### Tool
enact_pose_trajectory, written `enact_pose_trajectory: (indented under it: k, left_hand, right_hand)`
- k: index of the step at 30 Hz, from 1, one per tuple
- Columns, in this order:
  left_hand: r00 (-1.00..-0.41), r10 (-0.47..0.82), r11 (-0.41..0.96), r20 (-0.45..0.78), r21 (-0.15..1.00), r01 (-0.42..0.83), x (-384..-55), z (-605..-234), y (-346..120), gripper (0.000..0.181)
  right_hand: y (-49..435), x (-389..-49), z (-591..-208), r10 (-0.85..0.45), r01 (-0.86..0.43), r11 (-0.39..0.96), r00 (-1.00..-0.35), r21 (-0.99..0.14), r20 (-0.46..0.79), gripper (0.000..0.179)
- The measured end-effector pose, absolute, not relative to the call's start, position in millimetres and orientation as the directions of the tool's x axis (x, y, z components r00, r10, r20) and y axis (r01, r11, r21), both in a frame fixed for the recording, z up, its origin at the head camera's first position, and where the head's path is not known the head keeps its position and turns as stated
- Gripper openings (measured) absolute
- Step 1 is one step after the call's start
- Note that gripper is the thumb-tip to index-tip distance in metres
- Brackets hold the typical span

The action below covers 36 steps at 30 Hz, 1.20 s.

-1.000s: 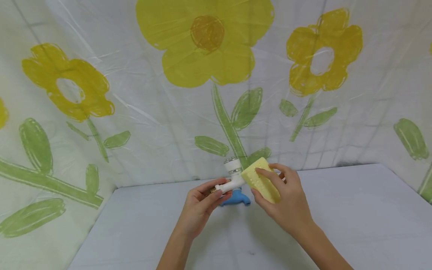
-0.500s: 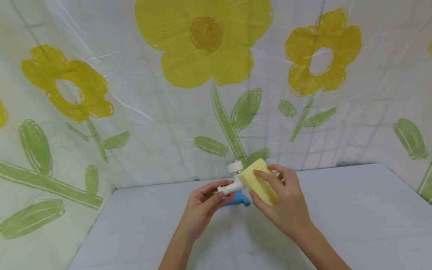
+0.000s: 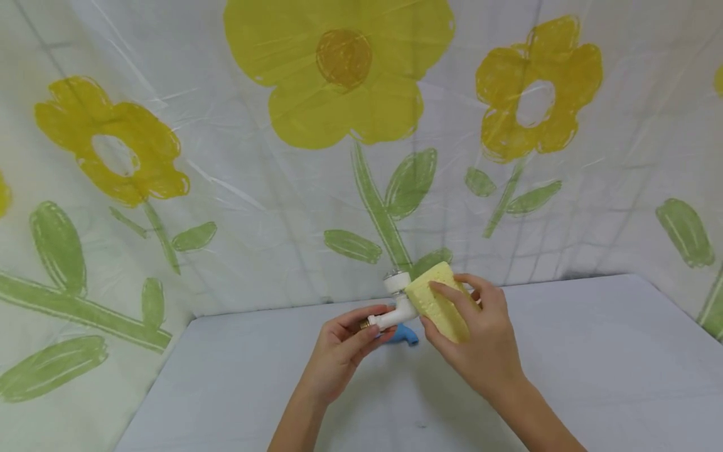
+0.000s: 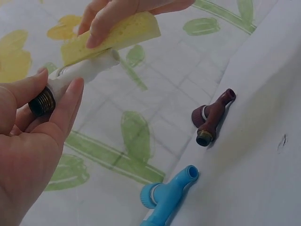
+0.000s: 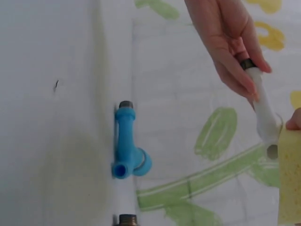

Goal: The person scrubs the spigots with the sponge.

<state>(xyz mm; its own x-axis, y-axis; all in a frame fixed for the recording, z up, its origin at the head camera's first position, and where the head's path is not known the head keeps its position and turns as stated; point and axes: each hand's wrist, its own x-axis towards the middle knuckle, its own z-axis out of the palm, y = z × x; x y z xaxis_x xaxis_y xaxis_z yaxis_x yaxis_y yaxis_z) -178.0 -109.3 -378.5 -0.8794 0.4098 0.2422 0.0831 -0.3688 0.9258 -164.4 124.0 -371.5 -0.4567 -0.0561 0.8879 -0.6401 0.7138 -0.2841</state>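
Observation:
My left hand (image 3: 337,355) grips a white tap (image 3: 400,312) near its threaded brass end, thumb on one side and fingers on the other. The tap is held up above the table, its round knob pointing upward. My right hand (image 3: 484,339) pinches a yellow sponge (image 3: 436,302) between thumb and fingers. One face of the sponge lies against the tap's body and covers part of it, including the spout in the head view. In the left wrist view the sponge (image 4: 113,37) rests along the white tap (image 4: 80,74).
A blue tap (image 4: 170,194) lies on the pale table (image 3: 237,383), partly behind my left hand in the head view. Beside it lies a dark red tap (image 4: 215,115), seen in the left wrist view. A sheet (image 3: 271,207) printed with yellow flowers hangs behind the table.
The white tap and my left hand have shifted slightly right and down. The sponge dipped a little left, then came back up and right, staying against the tap.

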Motion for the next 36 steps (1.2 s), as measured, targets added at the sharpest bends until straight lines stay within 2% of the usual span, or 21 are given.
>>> enact_pose_trajectory:
  k: [3,10,16,23,30,36]
  left_hand:
    - [-0.875,0.424,-0.361,0.232,0.930,0.072,-177.9,-378.5,-107.6,0.037]
    - [-0.867,0.437,-0.351,0.238,0.933,0.079,-177.3,-377.7,-105.3,0.045]
    - [-0.864,0.445,-0.351,0.237,0.933,0.075,-177.0,-377.7,-105.6,0.039]
    - [-0.871,0.433,-0.344,0.229,0.936,0.076,-175.6,-376.0,-105.9,0.044]
    - [-0.887,0.405,-0.350,0.220,0.934,0.072,-175.3,-375.0,-106.1,0.042]
    - [-0.885,0.398,-0.360,0.239,0.929,0.089,-176.1,-375.5,-106.8,0.043]
  right_hand:
    - [122.0,-162.9,-372.1,-0.048,-0.647,0.700,-0.465,-0.302,0.884,0.055]
    - [119.2,-162.9,-370.8,-0.115,-0.673,0.703,-0.425,-0.228,0.898,0.054]
    - [123.0,-163.3,-369.6,-0.046,-0.648,0.702,-0.456,-0.296,0.889,0.057]
    - [116.5,-160.6,-370.7,-0.126,-0.675,0.702,-0.434,-0.229,0.892,0.060]
    - [117.3,-159.4,-371.2,-0.088,-0.655,0.707,-0.454,-0.266,0.886,0.056]
    - [114.7,-160.1,-372.3,-0.138,-0.678,0.704,-0.422,-0.211,0.896,0.049]
